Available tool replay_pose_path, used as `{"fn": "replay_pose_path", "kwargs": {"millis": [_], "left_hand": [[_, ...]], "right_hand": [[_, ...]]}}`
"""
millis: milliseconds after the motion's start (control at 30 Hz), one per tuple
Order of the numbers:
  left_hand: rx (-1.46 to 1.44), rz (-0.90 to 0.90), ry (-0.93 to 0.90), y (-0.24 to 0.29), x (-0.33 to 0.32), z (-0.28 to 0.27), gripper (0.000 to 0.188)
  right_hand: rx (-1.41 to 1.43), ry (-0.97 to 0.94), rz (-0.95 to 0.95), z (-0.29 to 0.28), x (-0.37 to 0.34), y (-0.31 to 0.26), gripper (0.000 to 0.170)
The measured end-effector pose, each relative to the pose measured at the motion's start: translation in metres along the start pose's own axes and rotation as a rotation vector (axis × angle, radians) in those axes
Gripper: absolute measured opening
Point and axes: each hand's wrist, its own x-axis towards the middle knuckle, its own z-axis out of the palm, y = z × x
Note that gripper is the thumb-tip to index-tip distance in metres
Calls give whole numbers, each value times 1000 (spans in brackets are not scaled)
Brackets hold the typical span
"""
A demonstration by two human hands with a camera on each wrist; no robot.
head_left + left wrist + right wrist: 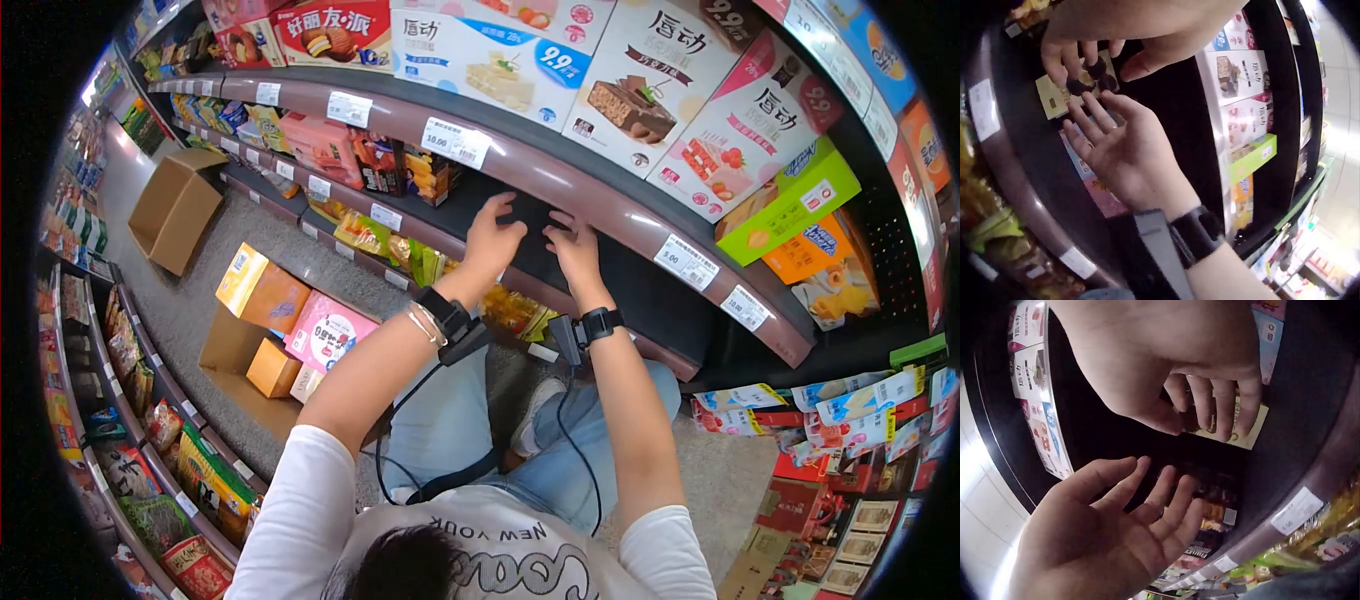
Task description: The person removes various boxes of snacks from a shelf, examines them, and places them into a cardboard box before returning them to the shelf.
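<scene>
Both hands reach into the dark shelf bay below the upper shelf's edge. My left hand [495, 238] has loosely bent fingers, and my right hand [574, 256] faces it with fingers apart. In the left wrist view, a cream-yellow box [1054, 103] with dark round biscuits pictured on it lies behind the fingertips of both hands. The right wrist view shows the same box [1247, 428] beyond the right fingers, partly covered by them. Next to it lies a blue and pink box [1099, 190]. Neither hand's fingers close round a box.
Large snack boxes [640, 85] line the shelf above, whose edge [560, 185] overhangs the hands. Dark boxes [428, 175] stand left of the left hand. Bagged snacks [400, 250] fill the lower shelf. On the floor are a carton with boxes [240, 350] and another carton [175, 212].
</scene>
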Motion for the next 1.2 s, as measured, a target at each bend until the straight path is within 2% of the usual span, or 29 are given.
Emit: {"fn": "replay_pose_path", "kwargs": {"millis": [33,133,167,233,333,367,400,633,1067,1200], "left_hand": [[1,-77,8,4,10,2,51],[-108,-183,-9,7,38,6,47],[-55,-217,-15,-17,59,11,43],[-105,-73,-21,-25,73,14,39],[-196,82,-2,-60,101,21,33],[-178,94,-9,-73,108,19,33],[-144,100,-18,-76,112,16,32],[147,161,-66,-90,143,6,31],[524,364,-79,-91,138,6,28],[557,433,-67,-87,128,3,27]], "right_hand": [[34,-12,-2,-4,9,4,39],[-196,46,-93,-8,47,34,37],[-227,67,-99,-9,56,37,37],[-151,116,-38,-13,61,34,38],[-917,336,-555,-20,63,51,39],[-1093,420,-690,-24,69,65,34],[-1158,446,-730,-26,73,69,34],[-1128,294,-583,-41,88,70,32],[-1081,271,-572,-19,83,63,28],[-959,243,-532,-7,69,54,27]]}}
